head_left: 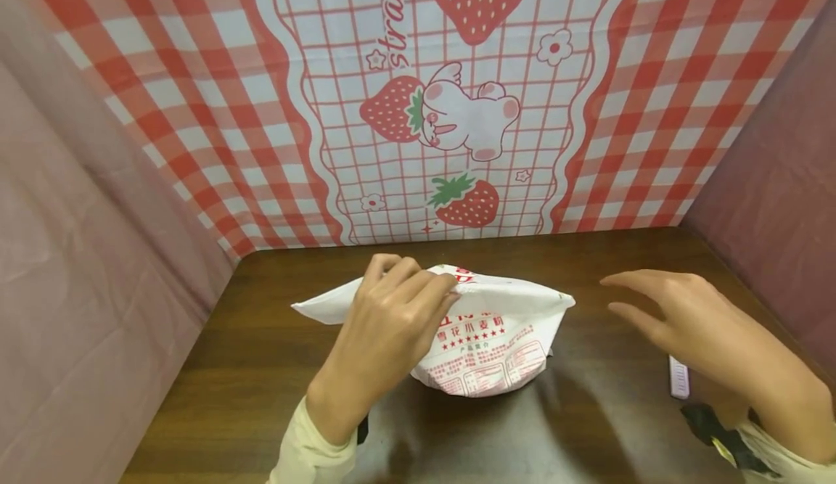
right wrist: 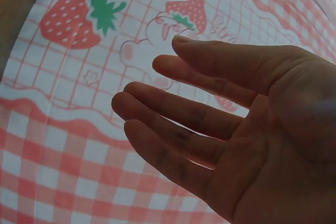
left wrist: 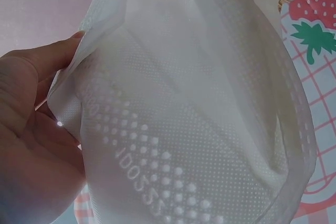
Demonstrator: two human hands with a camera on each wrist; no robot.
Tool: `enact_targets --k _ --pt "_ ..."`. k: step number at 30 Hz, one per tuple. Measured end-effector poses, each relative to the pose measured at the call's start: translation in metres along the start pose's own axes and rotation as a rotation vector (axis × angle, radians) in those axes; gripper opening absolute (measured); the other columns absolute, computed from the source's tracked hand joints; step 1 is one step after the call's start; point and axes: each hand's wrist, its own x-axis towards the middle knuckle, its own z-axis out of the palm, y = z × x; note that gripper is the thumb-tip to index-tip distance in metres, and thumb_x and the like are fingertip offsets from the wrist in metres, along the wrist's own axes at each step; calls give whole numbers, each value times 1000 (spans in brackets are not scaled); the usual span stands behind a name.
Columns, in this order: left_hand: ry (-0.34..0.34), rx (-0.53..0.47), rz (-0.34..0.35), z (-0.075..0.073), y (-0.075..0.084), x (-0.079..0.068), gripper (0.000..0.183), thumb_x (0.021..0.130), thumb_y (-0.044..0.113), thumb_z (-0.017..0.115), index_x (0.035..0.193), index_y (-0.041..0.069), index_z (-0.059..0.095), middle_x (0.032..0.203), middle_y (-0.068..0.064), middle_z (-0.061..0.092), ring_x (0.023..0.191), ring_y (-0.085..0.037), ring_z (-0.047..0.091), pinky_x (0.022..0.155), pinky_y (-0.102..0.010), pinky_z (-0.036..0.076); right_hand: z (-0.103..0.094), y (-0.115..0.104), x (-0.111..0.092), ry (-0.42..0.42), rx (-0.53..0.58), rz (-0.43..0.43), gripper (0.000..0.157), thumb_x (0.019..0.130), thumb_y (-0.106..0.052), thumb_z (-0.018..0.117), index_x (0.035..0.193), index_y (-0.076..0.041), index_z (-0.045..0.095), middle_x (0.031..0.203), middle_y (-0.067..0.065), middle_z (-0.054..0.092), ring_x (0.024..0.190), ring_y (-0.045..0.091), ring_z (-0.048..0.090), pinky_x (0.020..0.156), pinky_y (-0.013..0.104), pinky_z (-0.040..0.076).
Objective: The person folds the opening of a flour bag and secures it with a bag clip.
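A white flour bag [head_left: 490, 346] with red print hangs over the middle of the table, its wide top edge spread left to right. My left hand [head_left: 398, 317] grips that top edge near its middle, fingers over the far side. In the left wrist view, the thumb of the left hand [left wrist: 42, 93] pinches the edge of the bag [left wrist: 178, 129], and pale embossed dots show on its inner surface. To the right of the bag, apart from it, my right hand [head_left: 705, 331] is held in the air. Its fingers [right wrist: 173, 108] are spread and loosely bent, holding nothing.
The brown wooden table [head_left: 261, 375] lies below. A small pale purple object [head_left: 679, 377] rests on it under the right forearm. A strawberry-patterned cloth [head_left: 509, 201] hangs behind, and pinkish curtains [head_left: 98, 252] close off both sides.
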Motion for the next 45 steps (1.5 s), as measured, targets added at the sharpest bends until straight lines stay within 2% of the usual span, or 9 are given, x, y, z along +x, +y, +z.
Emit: enact_targets --k 7,12,17,24,28,32,37,41,45 --pt "-13 10 5 1 0 0 11 96 18 67 98 8 71 82 2 70 73 -15 54 83 -35 44 3 12 -21 -104 7 124 32 82 -12 79 112 -4 71 105 13 73 95 36 69 75 56 51" --pt "-24 3 9 2 1 -1 11 97 18 65 97 9 71 81 4 69 72 -15 53 83 -34 44 8 19 -35 -170 -2 183 30 84 -14 78 111 -5 72 102 12 73 81 24 67 66 47 52" --pt "-21 17 14 1 2 -1 12 98 19 64 95 9 70 80 4 68 73 -15 53 83 -33 44 16 31 -47 -160 -13 185 26 83 -12 78 107 -5 72 94 5 74 74 15 65 59 39 53" --pt "-30 40 13 -1 0 3 12 99 20 63 95 10 70 80 4 67 73 -15 53 82 -33 43 34 59 -70 -145 -9 223 22 81 -5 78 101 1 71 83 8 73 67 26 69 58 44 55" --pt "-38 34 0 -2 -1 2 12 99 19 62 95 11 70 80 4 67 74 -16 54 82 -33 43 45 73 -83 -141 -19 263 21 78 -3 79 97 1 71 77 4 71 59 20 65 54 38 53" --pt "-37 30 -3 -2 -2 -1 11 99 19 63 95 11 69 80 4 68 74 -15 54 82 -33 43 53 83 -92 -152 0 325 17 79 -3 78 95 -1 71 77 6 71 62 20 64 54 40 51" --pt "-36 15 -1 1 0 -2 12 99 19 62 94 11 69 80 5 67 73 -15 53 83 -33 43 64 96 -108 -173 40 390 12 81 -6 77 91 -6 70 73 0 70 62 3 56 56 40 46" --pt "-31 15 1 1 1 -1 11 98 19 64 95 10 69 80 4 67 73 -15 53 83 -34 43 70 108 -120 -127 103 433 21 86 -12 76 101 -2 65 70 -4 67 58 -5 49 53 32 43" --pt "-35 17 -4 -1 0 0 10 97 19 66 96 10 70 81 3 68 74 -15 54 82 -34 43 75 123 -129 -103 205 528 41 96 -20 67 122 7 52 66 -5 62 52 1 49 49 25 38"
